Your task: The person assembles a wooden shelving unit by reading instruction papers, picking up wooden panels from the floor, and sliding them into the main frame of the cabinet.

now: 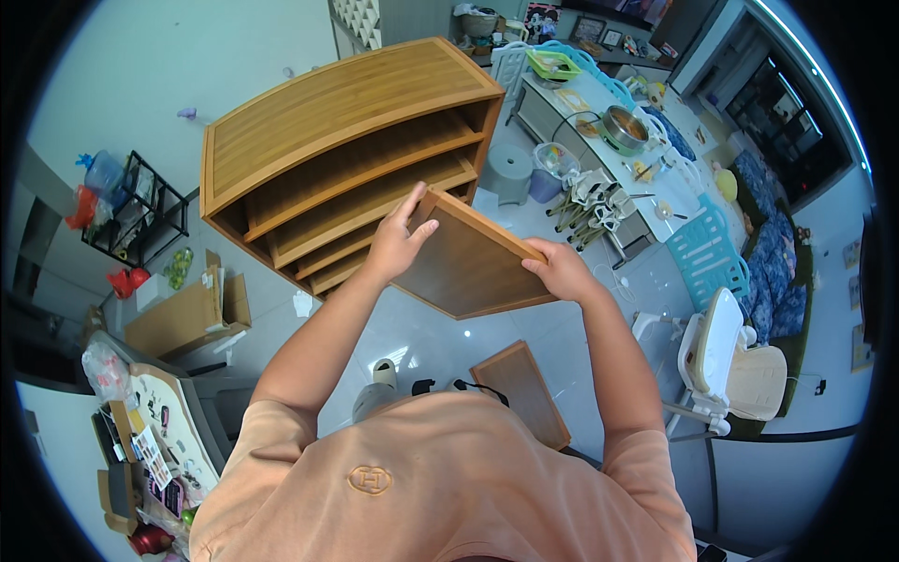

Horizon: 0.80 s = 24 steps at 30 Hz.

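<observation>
Centre of frame: both hands hold a flat brown wooden board [468,262], tilted, just in front of the open face of a wooden shelf unit [337,140].

Left hand [401,239] – fingers closed over the board's upper left corner, thumb and fingers wrapped on the edge, right by the shelf unit's lower slots. Right hand [559,269] – gripping the board's right edge, fingers curled under, thumb on top.

The shelf unit fills the upper centre; it lies tipped, its slatted top panel facing up and several shelves showing inside the opening. The board's far corner sits close to the unit's lower right side; contact cannot be told.

Lower centre, on the pale tiled floor [421,328]: a second wooden board [521,391] lying flat, well apart from the held one.

Left of frame: an open cardboard box [187,314] and a black wire rack [131,211]. Upper right: a long table [599,164] with a pot [625,127] on it. Right: a white high chair [721,361] and a light blue plastic chair [707,253].
</observation>
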Motion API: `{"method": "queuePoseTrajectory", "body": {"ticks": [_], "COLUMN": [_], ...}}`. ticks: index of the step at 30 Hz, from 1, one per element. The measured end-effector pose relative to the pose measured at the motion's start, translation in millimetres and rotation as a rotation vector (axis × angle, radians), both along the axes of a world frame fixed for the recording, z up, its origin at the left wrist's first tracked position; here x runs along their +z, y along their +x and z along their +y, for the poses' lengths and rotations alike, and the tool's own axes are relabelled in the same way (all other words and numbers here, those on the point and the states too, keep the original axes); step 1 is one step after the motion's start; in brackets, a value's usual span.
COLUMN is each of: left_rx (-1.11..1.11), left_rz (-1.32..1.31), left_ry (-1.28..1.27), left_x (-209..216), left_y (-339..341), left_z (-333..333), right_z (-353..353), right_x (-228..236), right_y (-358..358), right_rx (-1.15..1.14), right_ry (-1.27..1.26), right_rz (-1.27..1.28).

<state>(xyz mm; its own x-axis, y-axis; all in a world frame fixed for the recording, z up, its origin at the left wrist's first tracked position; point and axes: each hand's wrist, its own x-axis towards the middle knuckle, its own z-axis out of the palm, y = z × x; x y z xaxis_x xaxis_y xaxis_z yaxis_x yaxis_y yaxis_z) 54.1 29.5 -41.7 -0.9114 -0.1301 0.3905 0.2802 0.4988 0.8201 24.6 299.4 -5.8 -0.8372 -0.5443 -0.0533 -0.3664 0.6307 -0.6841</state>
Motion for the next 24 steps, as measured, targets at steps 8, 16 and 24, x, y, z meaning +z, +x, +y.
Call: {"method": "queuePoseTrajectory", "body": {"ticks": [8,16,24], "left_rx": [-0.022,0.105,0.176], "left_rz": [-0.226,-0.050,-0.066], "left_ry": [0.289,0.502,0.763], "left_x": [-6,-8,6], "left_y": [7,5,13], "left_z": [-3,-45,-77], "right_z": [8,29,27], "right_x": [9,-15,-110], "right_y": [7,-24,-30], "right_rx": [-0.043,-0.297,-0.453], "right_ry": [0.066,-0.256,-0.477], "right_rz": [-0.030,0.179,-0.253]}}
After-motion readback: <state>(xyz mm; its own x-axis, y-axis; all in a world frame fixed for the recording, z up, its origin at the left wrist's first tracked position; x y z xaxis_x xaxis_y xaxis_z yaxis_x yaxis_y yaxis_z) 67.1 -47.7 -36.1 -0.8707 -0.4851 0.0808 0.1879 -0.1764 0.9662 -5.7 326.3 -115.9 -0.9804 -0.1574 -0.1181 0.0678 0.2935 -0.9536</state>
